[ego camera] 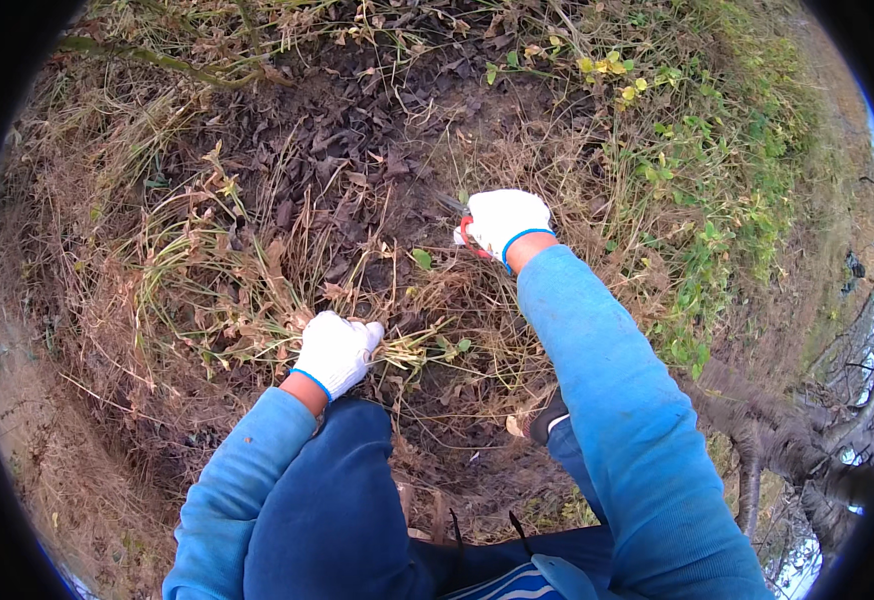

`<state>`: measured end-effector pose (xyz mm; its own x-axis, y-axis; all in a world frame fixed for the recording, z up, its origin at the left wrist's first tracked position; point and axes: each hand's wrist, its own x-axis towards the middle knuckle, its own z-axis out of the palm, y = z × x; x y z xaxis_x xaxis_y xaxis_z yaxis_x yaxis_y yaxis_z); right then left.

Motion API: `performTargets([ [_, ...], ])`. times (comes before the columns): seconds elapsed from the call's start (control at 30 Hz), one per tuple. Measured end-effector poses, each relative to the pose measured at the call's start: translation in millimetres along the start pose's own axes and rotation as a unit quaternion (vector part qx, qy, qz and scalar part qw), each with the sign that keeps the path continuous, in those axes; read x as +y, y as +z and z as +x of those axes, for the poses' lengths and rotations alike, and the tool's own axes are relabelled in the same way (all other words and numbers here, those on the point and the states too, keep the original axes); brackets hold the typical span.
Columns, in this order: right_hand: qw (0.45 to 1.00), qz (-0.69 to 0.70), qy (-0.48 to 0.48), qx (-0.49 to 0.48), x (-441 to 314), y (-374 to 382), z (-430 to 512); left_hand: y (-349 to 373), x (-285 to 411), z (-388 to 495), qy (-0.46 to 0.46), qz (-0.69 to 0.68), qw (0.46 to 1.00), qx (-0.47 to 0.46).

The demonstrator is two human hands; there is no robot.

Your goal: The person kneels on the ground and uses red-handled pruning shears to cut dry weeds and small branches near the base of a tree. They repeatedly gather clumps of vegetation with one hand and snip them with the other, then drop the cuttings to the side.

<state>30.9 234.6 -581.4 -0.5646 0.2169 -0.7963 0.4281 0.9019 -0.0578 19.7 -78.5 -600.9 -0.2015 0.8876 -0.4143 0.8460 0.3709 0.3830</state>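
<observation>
My left hand [338,352], in a white knit glove with a blue cuff edge, grips a bunch of plant stems [407,351] with green and withered brown leaves, just in front of my bent knee. Farther out and to the right, my right hand [508,225], gloved the same way, is closed on a red-handled cutting tool [474,238]. The tool's dark metal end [452,204] points away to the left, low over the ground; whether its blades are apart cannot be told.
Dry grass and tangled stems [174,285] surround bare soil with dead leaves [332,150]. Greener vines [699,247] grow on the right. A thin branch [151,61] crosses the top left. A tree trunk with branches [789,435] stands at lower right. My shoe [545,420] rests on the ground.
</observation>
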Motion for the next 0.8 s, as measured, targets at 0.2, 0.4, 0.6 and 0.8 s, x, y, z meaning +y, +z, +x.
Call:
performTargets([
  [0.2, 0.999, -0.045, 0.024, 0.007, -14.4, -3.8, 4.4, -1.4, -0.1, 2.3, 0.004, -0.029, 1.000, 0.001],
  [0.4, 0.999, -0.027, 0.016, -0.027, -10.5, -5.6, 10.8, -0.7, 0.8, 2.0, 0.004, -0.034, 0.999, -0.004],
  [0.6, 0.999, 0.001, -0.006, -0.036, 0.7, 3.7, 20.4, 1.1, 1.1, 1.9, -0.006, 0.006, 1.000, -0.006],
  [0.8, 0.984, 0.134, -0.106, -0.041, 11.7, 31.6, 7.3, -6.4, 2.0, 1.4, -0.004, -0.026, 1.000, -0.006],
])
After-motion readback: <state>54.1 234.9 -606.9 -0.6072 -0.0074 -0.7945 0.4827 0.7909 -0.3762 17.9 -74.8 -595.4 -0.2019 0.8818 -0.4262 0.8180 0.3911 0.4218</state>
